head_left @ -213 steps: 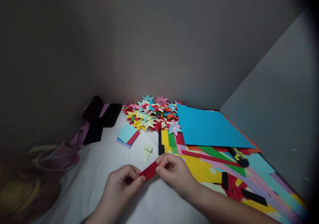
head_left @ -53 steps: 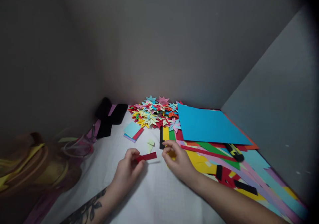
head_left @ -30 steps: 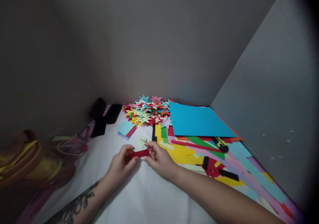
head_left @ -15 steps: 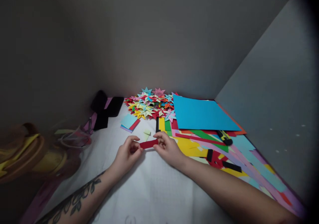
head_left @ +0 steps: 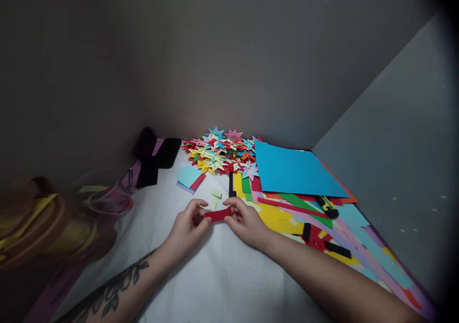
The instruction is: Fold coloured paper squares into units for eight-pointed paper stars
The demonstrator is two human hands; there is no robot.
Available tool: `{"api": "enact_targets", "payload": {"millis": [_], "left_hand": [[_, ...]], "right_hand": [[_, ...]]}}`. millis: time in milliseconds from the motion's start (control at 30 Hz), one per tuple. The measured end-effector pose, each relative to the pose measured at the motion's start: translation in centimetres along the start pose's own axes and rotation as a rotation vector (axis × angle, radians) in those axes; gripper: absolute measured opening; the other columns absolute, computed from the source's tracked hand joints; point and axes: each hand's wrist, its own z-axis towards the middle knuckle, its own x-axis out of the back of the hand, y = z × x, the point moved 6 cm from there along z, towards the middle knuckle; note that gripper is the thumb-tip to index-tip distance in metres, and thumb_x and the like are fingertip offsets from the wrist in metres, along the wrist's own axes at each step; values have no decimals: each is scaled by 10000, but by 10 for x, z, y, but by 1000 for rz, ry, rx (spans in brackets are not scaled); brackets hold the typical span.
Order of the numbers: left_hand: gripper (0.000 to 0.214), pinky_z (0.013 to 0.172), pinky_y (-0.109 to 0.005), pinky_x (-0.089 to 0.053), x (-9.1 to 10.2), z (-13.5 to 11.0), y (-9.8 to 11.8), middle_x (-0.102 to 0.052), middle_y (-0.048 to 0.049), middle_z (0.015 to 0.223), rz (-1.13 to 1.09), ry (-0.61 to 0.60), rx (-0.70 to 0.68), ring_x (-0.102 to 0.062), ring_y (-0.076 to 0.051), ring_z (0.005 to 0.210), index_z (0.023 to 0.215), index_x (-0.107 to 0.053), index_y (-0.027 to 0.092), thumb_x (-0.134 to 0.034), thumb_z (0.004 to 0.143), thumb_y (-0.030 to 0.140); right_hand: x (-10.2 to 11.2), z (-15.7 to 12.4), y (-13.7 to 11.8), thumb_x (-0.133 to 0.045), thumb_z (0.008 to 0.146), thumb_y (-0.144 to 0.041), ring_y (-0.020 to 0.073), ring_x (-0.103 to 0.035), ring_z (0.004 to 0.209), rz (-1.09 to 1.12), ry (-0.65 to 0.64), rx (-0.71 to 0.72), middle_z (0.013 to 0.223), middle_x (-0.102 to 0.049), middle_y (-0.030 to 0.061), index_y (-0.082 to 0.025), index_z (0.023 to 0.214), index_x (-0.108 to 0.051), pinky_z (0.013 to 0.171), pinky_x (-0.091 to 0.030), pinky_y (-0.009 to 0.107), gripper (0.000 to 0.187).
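A short red paper strip [head_left: 218, 215] is held level just above the white table cover [head_left: 222, 284]. My left hand [head_left: 188, 226] pinches its left end and my right hand [head_left: 245, 222] pinches its right end. A small pale green folded piece [head_left: 215, 198] lies on the cover just beyond the strip. Further back sits a heap of folded paper stars [head_left: 220, 154] in many colours.
Coloured paper sheets and strips spread to the right, topped by a blue sheet [head_left: 292, 171]. A yellow and black cutter [head_left: 328, 206] lies on them. A small stack of paper squares [head_left: 190, 178] and black pieces [head_left: 154, 156] lie at back left. A clear container [head_left: 107, 199] and a brown bag [head_left: 43, 227] stand left. Grey walls close in behind and right.
Earlier my right hand let go of the strip and reached toward the coloured sheets, then came back to grip its right end. Both hands have held it since, with only small shifts.
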Motion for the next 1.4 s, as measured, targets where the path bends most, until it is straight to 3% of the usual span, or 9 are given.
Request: {"api": "enact_targets", "payload": {"millis": [133,200,267,367,633,967,1133,1400], "left_hand": [[250,593,-227,-420,1,-2,0,-567,38,727,43,5,-19,-549,-116,635,1020,-473,196,-536,782,233],[247,594,-224,-419,1,-2,2,-561,42,724,62,11,-27,-547,-114,634,1020,-473,199,-533,784,236],[229,592,-221,-418,1,-3,4,-557,44,718,85,21,-34,-542,-111,629,1006,-478,200,-534,787,236],[193,574,-212,-407,1,-3,6,-542,49,693,110,25,-37,-527,-105,607,979,-486,198,-533,795,235],[168,573,-213,-400,3,-4,8,-543,49,698,143,38,-41,-526,-103,612,948,-513,196,-543,783,213],[172,564,-207,-411,2,-3,5,-556,50,691,162,6,-8,-534,-103,603,967,-493,201,-534,808,251],[144,543,-202,-424,3,-5,7,-590,40,677,219,-4,-25,-560,-110,591,941,-509,199,-531,811,255],[72,606,-201,-488,1,-13,8,-654,4,772,418,-71,-173,-615,-118,662,910,-550,215,-518,847,233]], "right_hand": [[6,-3,-15,-529,797,-132,163,-564,806,-158,92,227,937,-582,52,-204,1096,-499,710,-484,302,308],[8,-6,-24,-536,814,-137,209,-534,996,-227,127,363,1086,-556,93,-209,1072,-533,837,-470,373,268],[8,-8,-29,-534,832,-139,219,-512,1039,-284,133,431,1110,-547,93,-218,1010,-579,872,-459,398,200],[7,-7,-31,-534,843,-136,205,-527,985,-315,123,443,1074,-566,82,-219,933,-613,839,-473,382,146],[9,-5,-32,-512,855,-112,193,-541,869,-278,127,464,884,-614,66,-196,976,-602,774,-480,366,173],[14,-5,-29,-524,842,-103,197,-536,912,-222,148,460,937,-608,74,-191,991,-589,796,-474,368,184],[12,-5,-27,-529,842,-103,189,-531,929,-221,91,424,981,-595,72,-198,919,-598,806,-468,353,140],[8,-3,-23,-556,824,-133,185,-520,920,-221,0,392,976,-600,69,-190,941,-592,802,-467,329,136]]}}
